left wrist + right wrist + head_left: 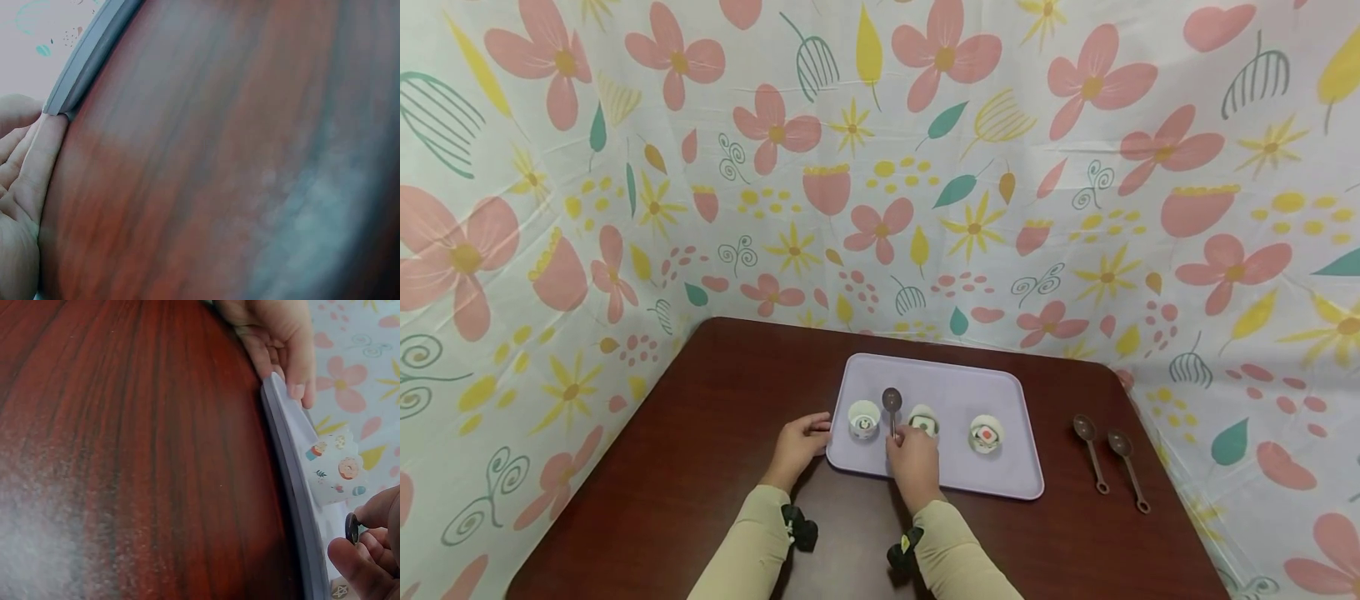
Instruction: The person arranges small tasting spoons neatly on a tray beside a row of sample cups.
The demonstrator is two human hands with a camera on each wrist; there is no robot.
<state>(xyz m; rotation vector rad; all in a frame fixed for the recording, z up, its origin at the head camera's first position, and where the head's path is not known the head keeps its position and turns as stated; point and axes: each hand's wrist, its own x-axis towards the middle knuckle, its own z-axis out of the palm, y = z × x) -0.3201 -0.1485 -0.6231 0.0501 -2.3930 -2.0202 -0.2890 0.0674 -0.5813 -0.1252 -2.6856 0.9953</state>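
A lilac tray (962,382) lies on the table. My left hand (800,448) pinches its near left corner, thumb over the rim and a finger under it in the left wrist view. My right hand (916,463) pinches the handle of a brown spoon (891,400), its bowl pointing away over the tray, between the left and middle cups. The left white paper cup (864,420) has a small printed figure visible inside. A middle cup (922,411), partly behind my right hand, holds a whitish piece with a green mark. The right cup (985,446) holds one with a red mark.
Two more brown spoons, one on the left (1091,454) and one on the right (1129,472), lie on the dark red-brown table (760,375) to the right of the tray. Flower-patterned cloth (880,167) hangs behind the table and at its sides.
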